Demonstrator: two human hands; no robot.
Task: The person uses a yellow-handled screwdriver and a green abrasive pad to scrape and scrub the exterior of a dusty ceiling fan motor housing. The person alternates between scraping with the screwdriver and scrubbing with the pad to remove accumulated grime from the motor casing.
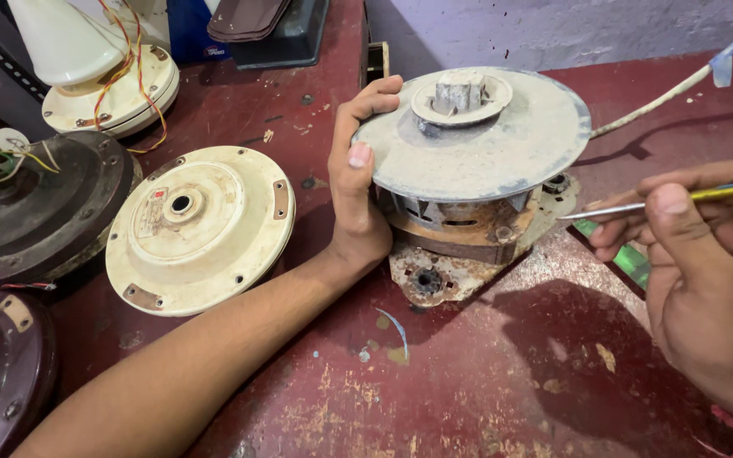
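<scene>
My left hand (358,182) sits at 9 o'clock of the motor (472,170), which stands in the middle of the red table (502,382). My fingers curl over the edge of its dusty round top, with the thumb pressed flat on the rim. I think I hold it like this so the motor cannot spin or slide.

My right hand (706,280) is at 3 o'clock of the motor. Its thumb and fingers pinch a thin screwdriver (638,206), like holding a pencil. The metal tip points at the rusty side of the motor, just under the top, and looks very near it. I cannot tell if it touches.

A white wire (651,103) runs away from the motor toward 2 o'clock.

At 9 o'clock of my left hand lies a cream cover (201,229), set apart. Past it sits a dark cover (40,212) with loose wires
</scene>
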